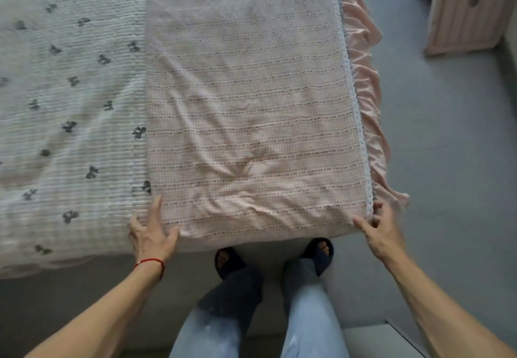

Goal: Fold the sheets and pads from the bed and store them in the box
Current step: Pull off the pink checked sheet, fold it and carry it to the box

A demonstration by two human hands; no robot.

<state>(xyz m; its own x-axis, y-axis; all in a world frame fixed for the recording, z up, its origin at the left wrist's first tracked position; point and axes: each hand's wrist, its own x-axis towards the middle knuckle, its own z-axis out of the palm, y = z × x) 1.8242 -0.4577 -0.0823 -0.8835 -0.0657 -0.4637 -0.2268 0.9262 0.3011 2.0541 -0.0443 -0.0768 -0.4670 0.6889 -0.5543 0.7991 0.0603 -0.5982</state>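
A pink checked sheet (251,111), folded into a long strip with a white lace edge and a pink ruffle on its right side, lies along the right part of the bed. Under and left of it lies a white quilted pad (70,92) printed with grey bows. My left hand (152,234) rests with spread fingers at the sheet's near left corner, thumb touching the fabric edge. My right hand (377,226) is at the near right corner by the lace, fingers spread and loosely bent on the edge. The pink striped box (470,8) stands on the floor at the far right.
I stand at the foot of the bed, my legs and dark slippers (319,254) against its edge. Grey floor (447,148) runs along the bed's right side up to the box. A pale surface (372,338) shows at the bottom right.
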